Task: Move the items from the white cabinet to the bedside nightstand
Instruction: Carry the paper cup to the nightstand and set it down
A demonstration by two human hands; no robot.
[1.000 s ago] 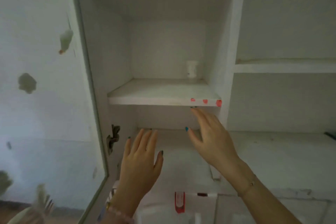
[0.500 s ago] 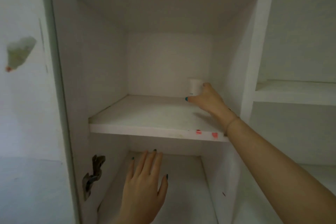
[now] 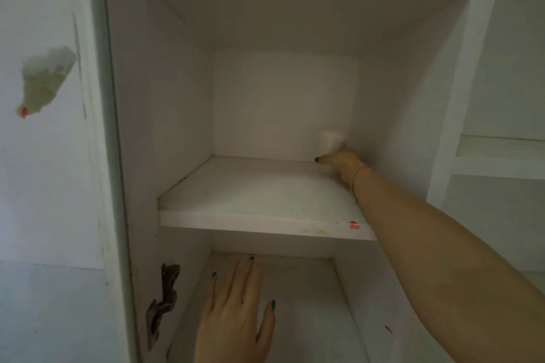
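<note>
Reaching deeper than a moment ago, the right hand now curls round the small white cup at the cabinet shelf's back right corner, ready to lift it out, I'd say, while the left hand hovers flat-fingered below.

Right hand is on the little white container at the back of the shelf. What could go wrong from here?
1. The right hand seems to grip only the base of the small white container, deep in the back right corner of the shelf; it could tip or slip.
2. Drawn out, it may knock against the cabinet side wall.
</note>
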